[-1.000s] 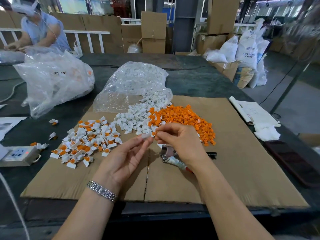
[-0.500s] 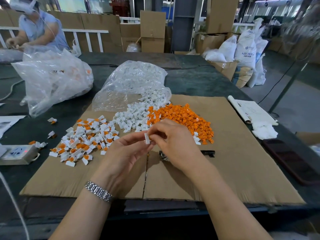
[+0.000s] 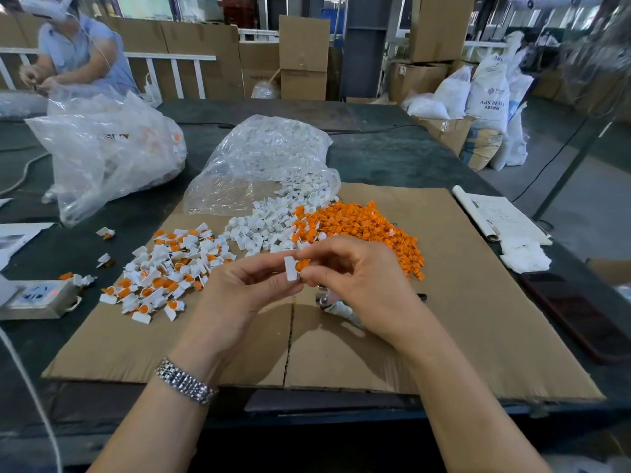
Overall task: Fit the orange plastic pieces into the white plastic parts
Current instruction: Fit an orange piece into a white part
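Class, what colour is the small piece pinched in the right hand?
Orange piece, seen in the head view.

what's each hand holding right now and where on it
The left hand pinches a white plastic part by its lower end. The right hand pinches an orange piece at its right side, against the white part.

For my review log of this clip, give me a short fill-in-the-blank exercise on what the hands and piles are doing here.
1. The left hand pinches a ____ plastic part.
2. The right hand holds an ____ piece against that part.
3. The finished pile lies to the ____ of the loose orange pile.
4. All piles rest on a sheet of ____.

Missing words: white; orange; left; cardboard
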The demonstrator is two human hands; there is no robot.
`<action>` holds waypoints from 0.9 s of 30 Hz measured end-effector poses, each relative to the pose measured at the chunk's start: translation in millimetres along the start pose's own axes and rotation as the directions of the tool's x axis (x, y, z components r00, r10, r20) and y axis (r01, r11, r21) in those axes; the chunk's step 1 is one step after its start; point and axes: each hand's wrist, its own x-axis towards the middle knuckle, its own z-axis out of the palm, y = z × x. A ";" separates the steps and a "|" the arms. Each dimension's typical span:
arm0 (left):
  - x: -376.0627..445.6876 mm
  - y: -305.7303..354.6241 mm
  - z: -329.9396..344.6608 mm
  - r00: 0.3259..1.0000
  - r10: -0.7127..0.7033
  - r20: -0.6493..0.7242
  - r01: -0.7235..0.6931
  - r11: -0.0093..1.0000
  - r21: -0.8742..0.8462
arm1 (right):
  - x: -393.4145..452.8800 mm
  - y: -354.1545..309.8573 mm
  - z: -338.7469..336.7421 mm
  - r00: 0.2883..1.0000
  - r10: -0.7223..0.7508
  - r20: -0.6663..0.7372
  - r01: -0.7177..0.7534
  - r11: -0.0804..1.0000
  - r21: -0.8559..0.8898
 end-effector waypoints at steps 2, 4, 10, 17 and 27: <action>-1.9 1.8 3.1 0.999 0.035 -0.009 -0.034 0.997 0.065 | -2.7 -0.8 1.2 0.999 -0.018 -0.042 0.018 1.000 -0.005; -3.5 3.3 6.1 0.998 0.067 -0.023 -0.063 0.990 0.124 | -4.3 -2.2 1.6 0.997 -0.031 -0.075 0.030 0.999 -0.018; -2.7 10.3 6.0 0.998 0.056 -0.016 -0.054 0.992 0.113 | -6.4 -8.4 3.8 0.986 -0.147 -0.073 0.133 0.976 -0.172; -5.3 5.4 7.0 0.998 0.043 -0.034 -0.042 0.999 0.027 | -8.1 -11.9 4.4 0.983 -0.174 -0.066 0.157 0.965 -0.208; -0.4 2.3 7.3 0.988 -0.136 -0.070 0.117 0.967 -0.226 | -7.4 -12.2 9.1 0.973 -0.224 -0.055 0.196 0.930 -0.310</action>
